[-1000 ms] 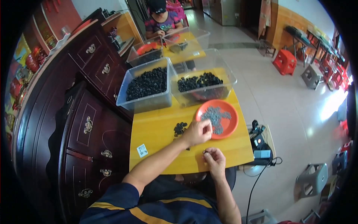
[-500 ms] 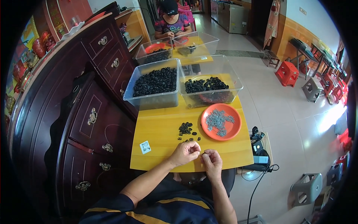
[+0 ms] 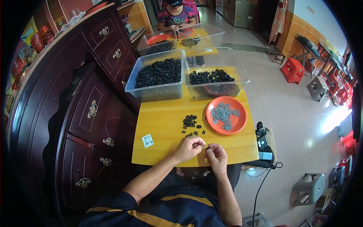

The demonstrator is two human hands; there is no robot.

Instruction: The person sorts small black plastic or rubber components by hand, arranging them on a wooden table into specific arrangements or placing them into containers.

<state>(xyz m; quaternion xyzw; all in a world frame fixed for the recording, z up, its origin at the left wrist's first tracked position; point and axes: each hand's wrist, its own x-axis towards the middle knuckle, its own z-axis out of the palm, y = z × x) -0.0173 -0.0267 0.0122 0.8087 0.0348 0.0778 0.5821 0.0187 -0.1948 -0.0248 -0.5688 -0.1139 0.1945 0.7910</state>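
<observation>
Over the near edge of the yellow table (image 3: 162,151), my two hands are held close together. My left hand (image 3: 188,149) is closed in a pinch; whatever is between its fingertips is too small to make out. My right hand (image 3: 217,156) pinches a small black piece (image 3: 207,148) between thumb and fingers. Just beyond the hands lies a loose cluster of black oval pieces (image 3: 189,121), with a few single ones nearer to me. To their right, a red plate (image 3: 242,125) holds a heap of small grey metal-looking parts (image 3: 224,114).
Behind the pieces stand a clear bin (image 3: 151,94) full of black pieces and a second clear bin (image 3: 245,81) partly filled. A person (image 3: 175,17) sits at the far end with more bins. Dark drawers (image 3: 89,109) flank the left; cables (image 3: 261,187) hang at the right.
The view has shifted a little, so the table sits higher in the picture. Both hands keep their pinches, and the black piece in the right one shows more plainly.
</observation>
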